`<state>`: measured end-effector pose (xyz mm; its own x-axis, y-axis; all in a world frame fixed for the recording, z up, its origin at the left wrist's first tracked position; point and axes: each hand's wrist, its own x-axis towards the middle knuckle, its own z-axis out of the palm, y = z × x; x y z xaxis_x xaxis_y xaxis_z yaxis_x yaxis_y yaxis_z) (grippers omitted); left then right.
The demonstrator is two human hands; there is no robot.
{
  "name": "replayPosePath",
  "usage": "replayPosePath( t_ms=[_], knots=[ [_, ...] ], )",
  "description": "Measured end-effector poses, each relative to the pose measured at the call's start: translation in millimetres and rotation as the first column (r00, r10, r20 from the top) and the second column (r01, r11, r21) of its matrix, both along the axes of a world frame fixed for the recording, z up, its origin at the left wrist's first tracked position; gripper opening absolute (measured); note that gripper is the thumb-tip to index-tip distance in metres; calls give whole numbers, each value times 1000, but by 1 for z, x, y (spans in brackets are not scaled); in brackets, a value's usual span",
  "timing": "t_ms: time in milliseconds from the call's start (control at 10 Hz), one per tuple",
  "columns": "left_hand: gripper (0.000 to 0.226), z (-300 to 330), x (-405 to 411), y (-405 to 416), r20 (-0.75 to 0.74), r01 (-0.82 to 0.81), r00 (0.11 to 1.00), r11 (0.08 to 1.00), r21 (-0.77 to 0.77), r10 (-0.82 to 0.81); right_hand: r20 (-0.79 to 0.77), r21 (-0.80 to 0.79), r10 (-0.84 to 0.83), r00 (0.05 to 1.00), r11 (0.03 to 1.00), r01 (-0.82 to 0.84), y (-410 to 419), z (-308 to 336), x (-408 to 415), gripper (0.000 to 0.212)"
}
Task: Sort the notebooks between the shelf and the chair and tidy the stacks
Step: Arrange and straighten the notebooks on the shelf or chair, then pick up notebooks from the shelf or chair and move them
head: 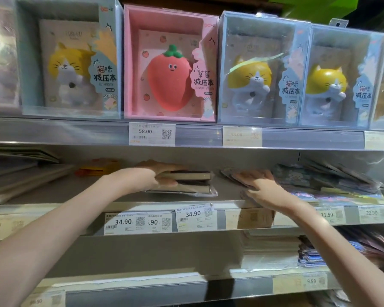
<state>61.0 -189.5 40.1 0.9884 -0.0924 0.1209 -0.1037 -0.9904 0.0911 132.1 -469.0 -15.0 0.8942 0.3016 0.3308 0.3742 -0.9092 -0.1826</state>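
On the middle shelf (142,206) lies a short stack of dark, plastic-wrapped notebooks (191,182). My left hand (157,176) grips the top notebook of that stack at its left end, thumb below and fingers over the cover. To the right, my right hand (261,188) lies flat with straight fingers on a slanted pile of thin wrapped notebooks (233,173). More patterned notebooks (333,178) fan out further right on the same shelf.
The top shelf holds boxed squishy-toy notebooks: a pink strawberry box (170,65) between blue cat boxes (69,60). Flat books (24,171) lean at the left of the middle shelf. A beige stack (271,247) sits on the lower shelf. Price tags (138,222) line the shelf edges.
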Motion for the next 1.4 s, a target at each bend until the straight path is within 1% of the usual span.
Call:
replayPosePath(
  t_ms=[100,200,300,400,500,600,700,800,900,1100,1200,1300,1400],
  knots=[
    [38,-25,11,13,-8,18,1000,999,32,-18,-37,82,67,997,995,-64,9,-6,-8,43],
    [46,-35,15,18,35,60,998,998,33,-61,72,207,150,986,965,-162,32,-6,-24,36],
    [47,-34,15,16,12,62,998,993,-95,-62,72,195,217,974,954,-227,53,-12,-39,47],
    [51,-38,15,13,-2,59,998,992,-108,-60,91,-36,171,981,985,-168,62,-18,-42,56],
    [60,-37,14,15,-10,36,999,999,4,-36,143,-21,159,977,987,-158,65,-20,-41,56],
    [52,-37,6,12,60,50,997,998,43,-53,174,-20,151,973,989,-150,65,-25,-39,57],
    [41,-50,-3,10,281,84,954,993,83,-104,208,-42,109,972,994,-103,68,-30,-43,57],
    [36,-63,-19,17,449,128,884,991,40,-132,291,-41,56,955,998,-46,76,-37,-57,54],
    [35,-78,-37,34,532,182,835,983,-19,-145,339,-43,10,941,999,5,84,-46,-70,51],
    [36,-112,-79,58,605,237,778,971,-34,-169,420,11,5,907,1000,-11,110,-76,-98,51],
    [39,-129,-99,68,570,243,804,968,-57,-169,427,10,14,904,1000,-20,128,-92,-122,54],
    [40,-152,-117,75,510,234,843,971,-55,-174,398,16,13,917,1000,-21,147,-116,-145,55],
    [39,-181,-133,83,436,230,884,969,-90,-170,342,6,25,939,1000,-28,161,-145,-167,55]
  ],
)
